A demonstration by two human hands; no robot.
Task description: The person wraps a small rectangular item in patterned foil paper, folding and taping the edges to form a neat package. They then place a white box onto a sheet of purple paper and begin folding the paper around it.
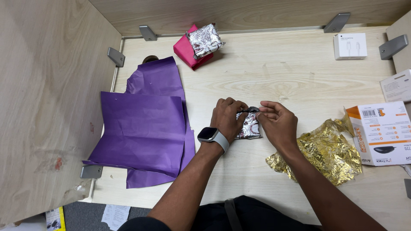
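Both forearms reach forward from the bottom edge and converge mid-table. Left of the hands lies purple paper (pixel 143 128). The left hand (pixel 227 117), watch on its wrist, and the right hand (pixel 277 122) curl knuckles-up, pinching a small silver foil-wrapped packet (pixel 249 126) between them. Crumpled gold foil (pixel 325 149) lies right.

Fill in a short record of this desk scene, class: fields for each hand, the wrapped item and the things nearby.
left hand: grips silver-wrapped item, watch on wrist
right hand: pinches its top edge
purple paper: left of the hands
gold foil: right of the hands
pink parcel: far edge, silver packet on top
white box: far right
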